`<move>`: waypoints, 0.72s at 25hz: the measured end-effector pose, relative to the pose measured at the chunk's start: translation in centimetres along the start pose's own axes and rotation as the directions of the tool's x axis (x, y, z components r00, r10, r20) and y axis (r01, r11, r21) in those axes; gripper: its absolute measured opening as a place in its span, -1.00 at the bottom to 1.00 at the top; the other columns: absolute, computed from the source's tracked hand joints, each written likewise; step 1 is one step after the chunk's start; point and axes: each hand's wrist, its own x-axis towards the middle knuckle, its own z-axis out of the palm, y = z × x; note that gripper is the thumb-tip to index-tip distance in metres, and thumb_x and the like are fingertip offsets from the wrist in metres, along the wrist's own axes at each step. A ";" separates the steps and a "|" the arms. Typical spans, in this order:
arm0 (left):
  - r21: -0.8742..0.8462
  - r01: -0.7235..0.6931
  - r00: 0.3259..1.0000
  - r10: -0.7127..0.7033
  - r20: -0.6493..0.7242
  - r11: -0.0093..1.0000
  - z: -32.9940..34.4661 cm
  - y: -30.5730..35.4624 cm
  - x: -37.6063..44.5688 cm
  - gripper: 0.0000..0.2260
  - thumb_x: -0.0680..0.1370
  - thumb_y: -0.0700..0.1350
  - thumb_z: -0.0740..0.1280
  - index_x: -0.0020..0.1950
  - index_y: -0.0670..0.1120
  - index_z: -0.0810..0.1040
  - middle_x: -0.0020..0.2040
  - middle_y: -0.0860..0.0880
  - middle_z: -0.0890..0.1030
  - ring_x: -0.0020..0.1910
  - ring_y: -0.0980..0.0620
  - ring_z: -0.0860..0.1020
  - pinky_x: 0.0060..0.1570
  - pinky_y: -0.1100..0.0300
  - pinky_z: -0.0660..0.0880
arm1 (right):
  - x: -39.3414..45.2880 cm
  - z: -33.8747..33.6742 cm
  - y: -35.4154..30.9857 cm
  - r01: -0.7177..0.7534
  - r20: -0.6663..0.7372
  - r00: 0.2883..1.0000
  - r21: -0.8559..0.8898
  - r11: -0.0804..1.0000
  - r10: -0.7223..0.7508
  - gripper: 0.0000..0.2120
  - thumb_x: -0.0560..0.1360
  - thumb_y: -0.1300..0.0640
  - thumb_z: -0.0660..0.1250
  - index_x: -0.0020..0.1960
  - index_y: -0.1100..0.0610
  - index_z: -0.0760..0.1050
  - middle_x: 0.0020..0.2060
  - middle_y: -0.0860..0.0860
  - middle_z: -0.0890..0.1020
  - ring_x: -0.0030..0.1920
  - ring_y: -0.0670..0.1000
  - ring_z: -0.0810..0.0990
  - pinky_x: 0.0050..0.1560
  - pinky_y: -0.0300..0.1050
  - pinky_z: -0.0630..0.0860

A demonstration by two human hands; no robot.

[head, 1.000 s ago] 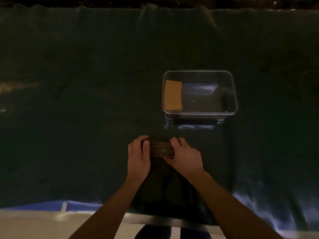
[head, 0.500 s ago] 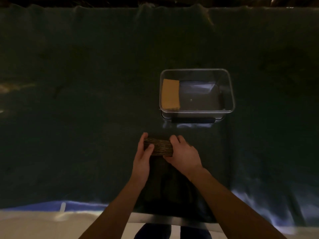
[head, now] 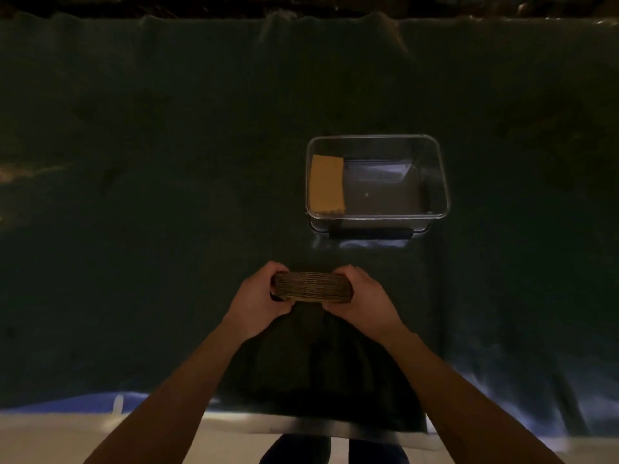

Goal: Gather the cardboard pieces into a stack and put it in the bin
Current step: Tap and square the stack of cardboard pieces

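The cardboard stack (head: 313,291) was already gathered and pinched at its ends by the left hand (head: 259,301) and right hand (head: 363,301), above the counter (head: 150,229); the bin (head: 435,182), holding one piece (head: 326,184), was not yet reached.

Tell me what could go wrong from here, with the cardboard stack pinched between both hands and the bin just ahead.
1. The cardboard stack is held only by end pressure from the left hand and right hand; middle pieces could slip or fan out.
2. The clear bin has a near rim to clear; a low carry may clip it.
3. A cardboard piece already lies at the bin's left; landing on it could tilt the stack.
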 end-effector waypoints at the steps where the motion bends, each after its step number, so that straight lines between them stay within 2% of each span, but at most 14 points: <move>1: -0.004 -0.002 1.000 0.002 -0.007 1.000 0.0 0.0 -0.1 -0.59 0.39 -0.16 0.54 0.13 0.08 0.46 0.02 0.14 0.60 0.01 0.24 0.57 0.08 0.26 0.54 | -0.3 -0.2 0.1 -0.001 -0.022 1.000 0.041 0.999 0.002 -0.56 0.39 0.03 0.51 0.21 -0.05 0.44 0.12 -0.14 0.53 0.11 -0.17 0.53 0.22 -0.14 0.51; 3: -0.041 -0.010 0.999 0.008 -0.048 0.999 -0.4 0.3 -0.3 -0.59 0.39 -0.17 0.54 0.13 0.09 0.46 0.03 0.13 0.61 0.02 0.23 0.58 0.04 0.34 0.52 | -0.4 -0.7 -0.1 0.028 -0.059 0.998 0.050 0.998 -0.025 -0.58 0.38 0.02 0.52 0.19 -0.07 0.46 0.09 -0.18 0.54 0.08 -0.21 0.52 0.19 -0.21 0.50; 5: -0.083 -0.021 0.996 0.014 -0.086 0.996 -0.7 0.4 -0.3 -0.57 0.39 -0.18 0.55 0.14 0.09 0.47 0.03 0.12 0.62 0.02 0.19 0.59 0.05 0.32 0.52 | -0.2 -1.3 -0.6 0.064 -0.078 0.995 -0.015 0.998 -0.065 -0.55 0.39 -0.01 0.51 0.22 -0.09 0.44 0.11 -0.20 0.51 0.09 -0.21 0.50 0.17 -0.24 0.46; 8: -0.038 -0.018 0.999 0.017 -0.035 0.999 -0.4 0.3 -0.1 -0.53 0.38 -0.18 0.55 0.18 0.09 0.45 0.06 0.14 0.59 0.05 0.21 0.57 0.12 0.22 0.53 | 0.1 -1.2 -0.5 0.058 -0.039 0.997 -0.122 0.991 -0.063 -0.52 0.41 -0.04 0.47 0.26 -0.11 0.38 0.15 -0.16 0.52 0.13 -0.15 0.51 0.18 -0.15 0.48; 11: -0.011 -0.016 1.000 0.016 -0.022 1.000 0.1 0.4 -0.2 -0.54 0.38 -0.18 0.55 0.17 0.10 0.45 0.05 0.14 0.59 0.05 0.23 0.55 0.14 0.18 0.53 | -0.2 -0.5 -0.2 0.065 -0.025 0.997 -0.192 0.979 -0.071 -0.58 0.44 -0.02 0.44 0.24 -0.10 0.38 0.14 -0.12 0.55 0.12 -0.11 0.54 0.17 -0.07 0.53; 15: -0.078 -0.018 0.998 0.014 -0.060 0.997 -0.4 0.4 -0.1 -0.52 0.37 -0.20 0.56 0.12 0.19 0.44 0.05 0.16 0.60 0.05 0.22 0.58 0.07 0.33 0.50 | -0.1 -1.2 -0.2 0.113 -0.086 0.987 -0.215 0.970 -0.134 -0.53 0.43 -0.04 0.44 0.28 -0.09 0.36 0.17 -0.11 0.54 0.14 -0.09 0.54 0.16 -0.09 0.53; 18: -0.011 -0.010 1.000 0.010 -0.010 1.000 -0.1 0.5 -0.1 -0.51 0.38 -0.19 0.55 0.18 0.13 0.43 0.03 0.22 0.55 0.01 0.32 0.53 0.05 0.43 0.45 | 0.0 -0.9 0.0 0.092 -0.025 0.995 -0.220 0.971 -0.100 -0.48 0.43 -0.08 0.43 0.32 -0.12 0.32 0.21 -0.11 0.52 0.17 -0.09 0.53 0.17 -0.10 0.49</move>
